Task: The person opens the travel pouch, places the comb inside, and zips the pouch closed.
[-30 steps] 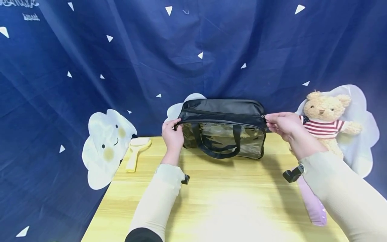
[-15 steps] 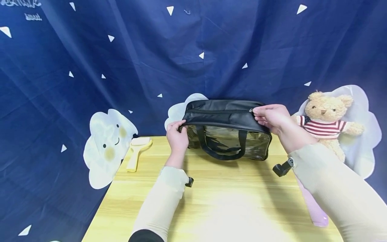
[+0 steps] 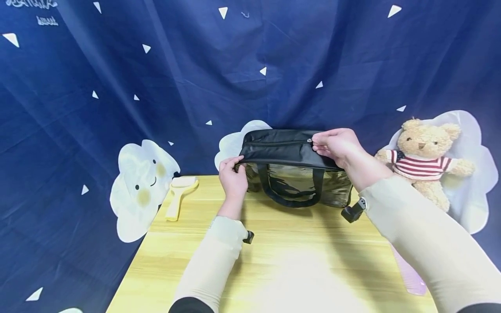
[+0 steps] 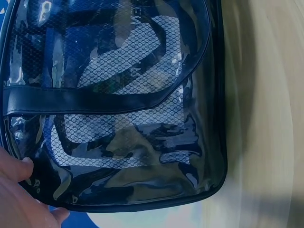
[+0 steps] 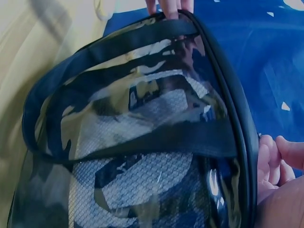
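A black bag with a clear front panel and a dark strap handle stands at the back of the wooden table. My left hand grips its upper left corner, thumb in front; in the left wrist view the left hand shows at that corner. Along the bag's top runs a zipper. My right hand pinches the zipper pull, right of the middle. The right wrist view shows the right hand behind the bag's top edge, its fingers curled. White mesh shows through the clear panel.
A yellow-handled lint roller lies at the table's back left. On the right sits a teddy bear in a striped top. A purple comb lies partly under the right forearm. Behind hangs a blue curtain with white clouds.
My right hand has moved left along the bag's top with the zipper pull, from the right end toward the middle. The bag has tilted slightly; the left hand keeps hold of its corner.
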Demonstrator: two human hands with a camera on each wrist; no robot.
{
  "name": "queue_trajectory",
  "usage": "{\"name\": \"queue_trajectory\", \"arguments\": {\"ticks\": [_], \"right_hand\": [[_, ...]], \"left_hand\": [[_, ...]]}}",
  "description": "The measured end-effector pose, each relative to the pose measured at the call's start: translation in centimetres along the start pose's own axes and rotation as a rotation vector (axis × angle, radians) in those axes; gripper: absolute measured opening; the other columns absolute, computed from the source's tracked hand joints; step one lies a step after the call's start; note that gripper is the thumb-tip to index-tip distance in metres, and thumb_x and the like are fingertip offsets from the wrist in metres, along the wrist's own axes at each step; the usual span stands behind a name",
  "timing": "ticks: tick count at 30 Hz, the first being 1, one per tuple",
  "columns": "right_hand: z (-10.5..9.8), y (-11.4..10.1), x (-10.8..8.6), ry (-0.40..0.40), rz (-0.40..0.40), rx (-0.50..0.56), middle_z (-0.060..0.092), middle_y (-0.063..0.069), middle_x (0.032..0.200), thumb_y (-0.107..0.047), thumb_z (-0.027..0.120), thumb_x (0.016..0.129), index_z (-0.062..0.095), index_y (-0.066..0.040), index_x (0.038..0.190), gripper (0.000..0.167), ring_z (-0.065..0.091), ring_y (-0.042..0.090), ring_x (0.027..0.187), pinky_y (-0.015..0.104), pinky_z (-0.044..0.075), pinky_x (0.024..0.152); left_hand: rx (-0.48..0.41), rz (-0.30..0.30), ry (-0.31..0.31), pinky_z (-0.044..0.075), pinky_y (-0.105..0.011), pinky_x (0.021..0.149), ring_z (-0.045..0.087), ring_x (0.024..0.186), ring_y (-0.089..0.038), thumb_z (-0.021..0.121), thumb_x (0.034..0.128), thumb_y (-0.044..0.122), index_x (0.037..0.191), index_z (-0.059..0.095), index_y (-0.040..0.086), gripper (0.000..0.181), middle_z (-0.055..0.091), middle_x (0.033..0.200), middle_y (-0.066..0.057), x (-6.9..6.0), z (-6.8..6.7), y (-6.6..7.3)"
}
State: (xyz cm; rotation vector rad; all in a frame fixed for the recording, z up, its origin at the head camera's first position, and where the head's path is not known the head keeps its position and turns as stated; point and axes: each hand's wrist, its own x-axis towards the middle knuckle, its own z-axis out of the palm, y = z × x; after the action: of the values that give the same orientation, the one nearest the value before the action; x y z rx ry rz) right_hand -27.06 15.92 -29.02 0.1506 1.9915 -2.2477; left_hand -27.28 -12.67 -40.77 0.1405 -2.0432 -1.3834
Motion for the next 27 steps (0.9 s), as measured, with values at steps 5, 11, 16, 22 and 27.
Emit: {"name": "queue_trajectory", "arguments": {"ticks": [5,11,16,22,27], "right_hand": [[1.3,-0.1,0.3,0.017,-0.027,-0.056,0.075,-0.002,0.079,0.007,0.068,0.098,0.071,0.008,0.113,0.016,0.073,0.01,0.069,0.024,0.061,0.069],[3.4,0.0,1.2,0.068,-0.082,-0.109,0.074,-0.002,0.077,0.005,0.073,0.096,0.068,0.015,0.124,0.031,0.073,0.009,0.066,0.023,0.061,0.065],[5.6,0.3,2.2,0.088,-0.096,-0.132,0.072,-0.003,0.074,0.004,0.073,0.096,0.07,0.015,0.122,0.028,0.071,0.008,0.062,0.022,0.06,0.063],[8.5,0.7,2.9,0.066,-0.109,-0.134,0.071,0.001,0.074,0.007,0.072,0.096,0.072,0.015,0.119,0.024,0.07,0.008,0.06,0.023,0.06,0.063],[10.3,1.2,3.0,0.088,-0.093,-0.151,0.076,0.01,0.089,0.005,0.071,0.097,0.074,0.012,0.118,0.022,0.07,0.009,0.064,0.024,0.06,0.066]], "left_hand": [[-0.02,0.011,0.004,0.048,-0.033,0.083,0.063,0.109,-0.031,0.075,0.0931,-0.005,0.109,0.084,0.007,0.022,0.064,0.116,-0.012,-0.4,0.3,0.1],[-0.065,0.008,0.004,0.052,-0.034,0.088,0.063,0.112,-0.031,0.074,0.0921,-0.007,0.108,0.083,0.004,0.021,0.063,0.116,-0.013,-0.6,0.5,0.3],[-0.132,-0.007,0.015,0.053,-0.034,0.097,0.063,0.115,-0.03,0.074,0.0906,-0.011,0.107,0.082,0.001,0.022,0.063,0.116,-0.013,-0.7,0.6,0.2],[-0.221,0.022,0.04,0.053,-0.035,0.102,0.063,0.115,-0.032,0.069,0.089,-0.016,0.106,0.081,-0.004,0.024,0.062,0.117,-0.017,-0.8,0.7,-0.3],[-0.246,0.044,0.041,0.052,-0.035,0.104,0.063,0.115,-0.033,0.069,0.089,-0.017,0.105,0.081,-0.005,0.024,0.061,0.115,-0.018,-1.1,0.9,-0.5]]}}
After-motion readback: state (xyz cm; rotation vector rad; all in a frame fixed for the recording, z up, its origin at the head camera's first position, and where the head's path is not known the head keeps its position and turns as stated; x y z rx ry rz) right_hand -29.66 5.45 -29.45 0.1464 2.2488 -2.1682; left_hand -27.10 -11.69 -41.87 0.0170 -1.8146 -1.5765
